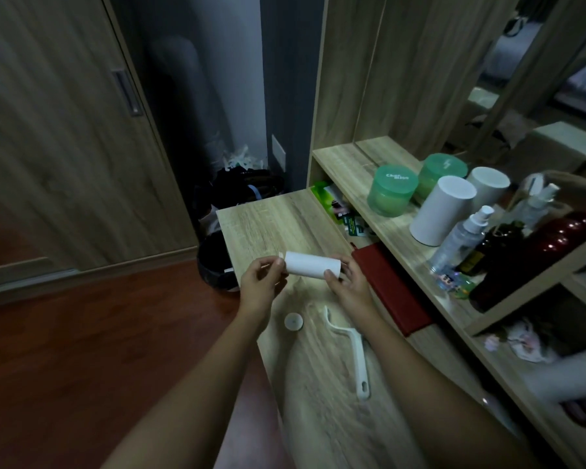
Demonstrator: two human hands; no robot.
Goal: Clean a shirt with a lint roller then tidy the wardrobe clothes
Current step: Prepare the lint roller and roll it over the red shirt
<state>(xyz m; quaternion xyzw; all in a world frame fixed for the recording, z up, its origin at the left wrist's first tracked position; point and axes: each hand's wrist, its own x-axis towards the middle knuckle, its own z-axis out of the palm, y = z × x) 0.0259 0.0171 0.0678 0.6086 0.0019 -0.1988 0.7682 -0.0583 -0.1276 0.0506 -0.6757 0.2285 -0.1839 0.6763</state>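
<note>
Lint roll (pixel 313 264), a white cylinder, is at the centre of the frame, held sideways just above the wooden surface (pixel 268 225) between both hands.

At the far left stands a wooden wardrobe door (pixel 58 130), and below it is the reddish floor (pixel 82 350). A dark bin (pixel 214 262) stands on the floor, close to the left edge of the surface.

The left hand (pixel 261 282) pinches the left end of the lint roll with thumb and fingertips. Below the roll a small round white cap (pixel 293 321) lies on the surface. Just right of the cap lies the white roller handle (pixel 349 346), apart from the lint roll and touched by no hand. The right hand (pixel 349 286) is curled round the right end of the lint roll and grips it.

Right of this hand a flat red object (pixel 389 289) lies beside the edge of the surface. Further right, a wooden shelf (pixel 345 164) carries two green jars (pixel 391 191), two white cylinders (pixel 442 211), a clear spray bottle (pixel 460 238) and a dark bottle (pixel 481 252), all standing upright and close together. A mirror (pixel 555 79) fills the upper right of the frame.
</note>
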